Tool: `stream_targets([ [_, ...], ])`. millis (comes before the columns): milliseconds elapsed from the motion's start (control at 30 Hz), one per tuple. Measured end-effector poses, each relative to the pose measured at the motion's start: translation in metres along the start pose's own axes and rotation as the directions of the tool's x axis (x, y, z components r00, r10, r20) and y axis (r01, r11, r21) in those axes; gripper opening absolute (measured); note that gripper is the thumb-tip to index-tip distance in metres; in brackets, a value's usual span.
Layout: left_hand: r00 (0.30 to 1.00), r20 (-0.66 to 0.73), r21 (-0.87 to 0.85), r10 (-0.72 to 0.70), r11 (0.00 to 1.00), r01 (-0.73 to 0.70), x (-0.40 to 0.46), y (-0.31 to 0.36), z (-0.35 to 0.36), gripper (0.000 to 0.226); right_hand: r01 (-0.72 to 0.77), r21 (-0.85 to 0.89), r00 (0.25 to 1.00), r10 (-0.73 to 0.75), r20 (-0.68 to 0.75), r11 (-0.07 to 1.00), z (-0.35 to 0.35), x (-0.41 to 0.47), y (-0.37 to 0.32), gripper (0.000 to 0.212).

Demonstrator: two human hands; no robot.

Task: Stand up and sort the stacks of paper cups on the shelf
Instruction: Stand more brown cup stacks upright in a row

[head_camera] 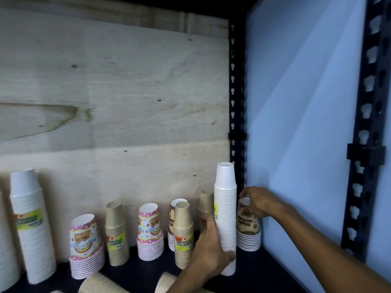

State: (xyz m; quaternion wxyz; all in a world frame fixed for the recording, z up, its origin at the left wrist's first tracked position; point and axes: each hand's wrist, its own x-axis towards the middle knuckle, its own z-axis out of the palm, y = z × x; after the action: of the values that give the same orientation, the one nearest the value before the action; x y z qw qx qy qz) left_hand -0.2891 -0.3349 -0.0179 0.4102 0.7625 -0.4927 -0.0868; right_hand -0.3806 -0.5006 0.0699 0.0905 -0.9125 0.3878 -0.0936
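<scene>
While left hand (213, 249) grips white stack (226, 218) low, right hand (257, 200) pinches brown stack (248, 226) top at dark shelf's (264, 269) right back corner; plywood (114, 98) behind.

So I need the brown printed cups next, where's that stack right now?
In the head view, the brown printed stack stands at the shelf's far right by the blue wall, right hand on it, just right of the tall white stack.
</scene>
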Motion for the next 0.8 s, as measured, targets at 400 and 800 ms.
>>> stream_targets([
  [400,0.99,-0.042,0.036,-0.135,0.99,0.137,0.001,-0.01,0.007,0.098,0.012,0.034,1.0,-0.012,0.002,0.999,0.001,0.002,-0.002,0.048],
  [800,0.979,0.038,0.084,-0.203,0.976,0.199,0.003,-0.017,0.01,0.079,0.01,0.05,0.999,-0.007,-0.048,0.999,0.003,0.006,-0.002,0.038],
])
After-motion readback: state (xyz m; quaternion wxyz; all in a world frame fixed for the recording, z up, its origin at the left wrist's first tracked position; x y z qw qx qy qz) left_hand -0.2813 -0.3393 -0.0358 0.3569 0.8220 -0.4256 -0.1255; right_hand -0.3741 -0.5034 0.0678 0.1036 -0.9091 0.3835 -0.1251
